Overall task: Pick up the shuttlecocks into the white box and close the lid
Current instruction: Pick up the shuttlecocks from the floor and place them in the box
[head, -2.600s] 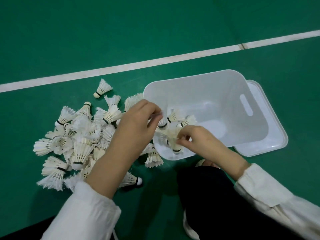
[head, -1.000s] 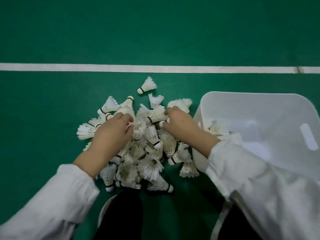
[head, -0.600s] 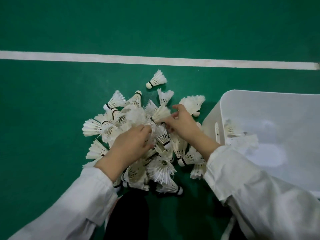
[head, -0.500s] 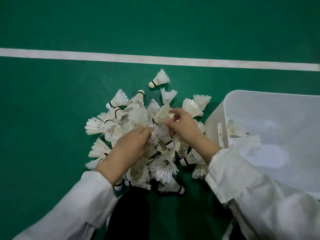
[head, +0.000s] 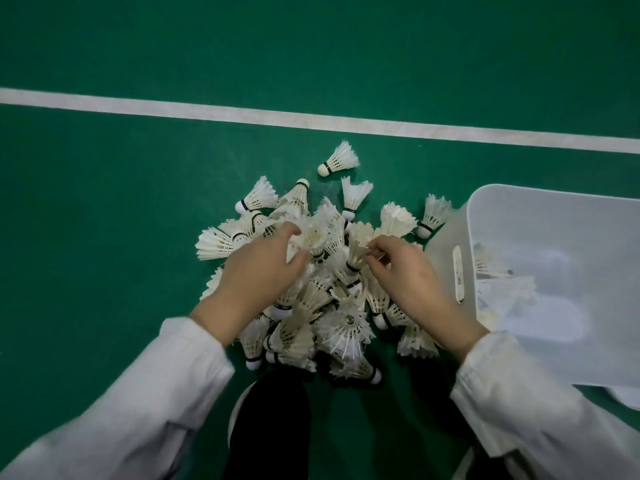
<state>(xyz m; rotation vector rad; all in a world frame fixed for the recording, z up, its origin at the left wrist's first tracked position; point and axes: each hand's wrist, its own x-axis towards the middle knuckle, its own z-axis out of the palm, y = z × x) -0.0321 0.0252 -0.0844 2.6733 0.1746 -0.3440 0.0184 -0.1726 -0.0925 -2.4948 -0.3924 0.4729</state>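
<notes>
The green court floor (head: 104, 237) is crossed on its far side by a white line (head: 311, 121). A heaped pile of shuttlecocks (head: 332, 327) lies in the middle, with the white box (head: 554, 209) standing just beside it on the right. One lone shuttlecock (head: 339, 159) lies apart, toward the line. A corner of the lid (head: 627, 398) shows at the box's near right edge. A dark shoe (head: 273, 410) stands at the pile's near side.

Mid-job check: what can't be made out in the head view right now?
All head view.
White box: right side cut off by frame edge; contents blurred.
Lid: only a corner shows past the box.
Shuttlecock pile: middle hidden under left hand and right hand.
Grip of left hand: motion-blurred, unclear.
</notes>
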